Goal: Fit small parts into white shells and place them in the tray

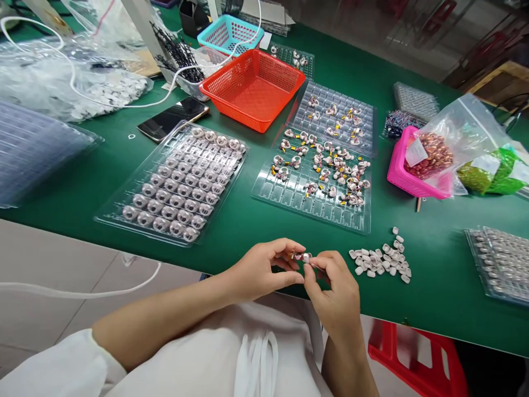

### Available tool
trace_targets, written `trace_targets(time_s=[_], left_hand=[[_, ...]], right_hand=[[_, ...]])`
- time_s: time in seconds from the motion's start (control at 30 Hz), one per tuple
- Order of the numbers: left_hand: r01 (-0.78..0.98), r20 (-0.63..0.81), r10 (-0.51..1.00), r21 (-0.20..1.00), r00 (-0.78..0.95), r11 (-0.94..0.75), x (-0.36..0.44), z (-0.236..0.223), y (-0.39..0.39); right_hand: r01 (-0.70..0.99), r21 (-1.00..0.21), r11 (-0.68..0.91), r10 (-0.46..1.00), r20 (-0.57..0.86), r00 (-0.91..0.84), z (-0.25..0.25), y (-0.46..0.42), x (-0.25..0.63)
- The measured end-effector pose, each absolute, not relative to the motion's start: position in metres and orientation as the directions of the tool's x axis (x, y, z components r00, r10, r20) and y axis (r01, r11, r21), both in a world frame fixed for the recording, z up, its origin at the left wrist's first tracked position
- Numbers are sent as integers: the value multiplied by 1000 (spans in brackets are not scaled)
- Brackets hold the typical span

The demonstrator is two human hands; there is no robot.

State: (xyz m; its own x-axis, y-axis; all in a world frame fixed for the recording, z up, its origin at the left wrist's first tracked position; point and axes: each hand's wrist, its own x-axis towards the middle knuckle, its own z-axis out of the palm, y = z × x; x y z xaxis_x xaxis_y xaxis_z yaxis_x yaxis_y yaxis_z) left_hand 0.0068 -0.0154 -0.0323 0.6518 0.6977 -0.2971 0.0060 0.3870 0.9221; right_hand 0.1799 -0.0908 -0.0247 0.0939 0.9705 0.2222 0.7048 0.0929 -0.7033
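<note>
Just above the front edge of the table, my left hand [275,267] and my right hand [336,281] meet fingertip to fingertip. Between them is a small pale part with a reddish piece [306,257], pinched by both; its exact kind is too small to make out. Right of my hands lies a loose pile of small white caps [382,258]. Beyond them, a clear tray [281,193] bears many small pale parts with wires and yellow tabs. To the left, another clear tray [111,212] is filled with rows of rounded, shiny pale pieces.
An orange basket [252,91] stands behind the trays, with a blue basket [229,33] past it. A phone [171,118] lies at left. The pink basket [419,179] holds bagged copper-coloured parts. More filled trays [502,264] sit at far right; a red stool [417,353] is below.
</note>
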Motion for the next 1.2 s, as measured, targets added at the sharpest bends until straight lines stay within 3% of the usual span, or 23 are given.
trace_targets(time_s=[0.07,0.17,0.3,0.5,0.8,1.2], left_hand=[[120,-267,728,961,632,248,5,-29,-14],[195,-273,727,962,630,192,4,-23,-11],[211,-340,688,940,642,268,2,-19,-8],[99,-436,584,850,685,518,0,-17,-6],[113,-371,615,902,696,416,-8,-9,-11],[99,-410,608,873,680,478,-4,-10,-12]], right_hand=[[680,-730,65,981,171,90,-23,-92,182],[647,-761,44,991,117,70,-19,-93,184],[606,-795,14,998,52,44,-16,-95,186],[565,-825,10,999,25,20,-11,-96,186],[519,-849,97,993,119,11,-13,-99,186],[477,-874,98,991,128,30,-16,-99,186]])
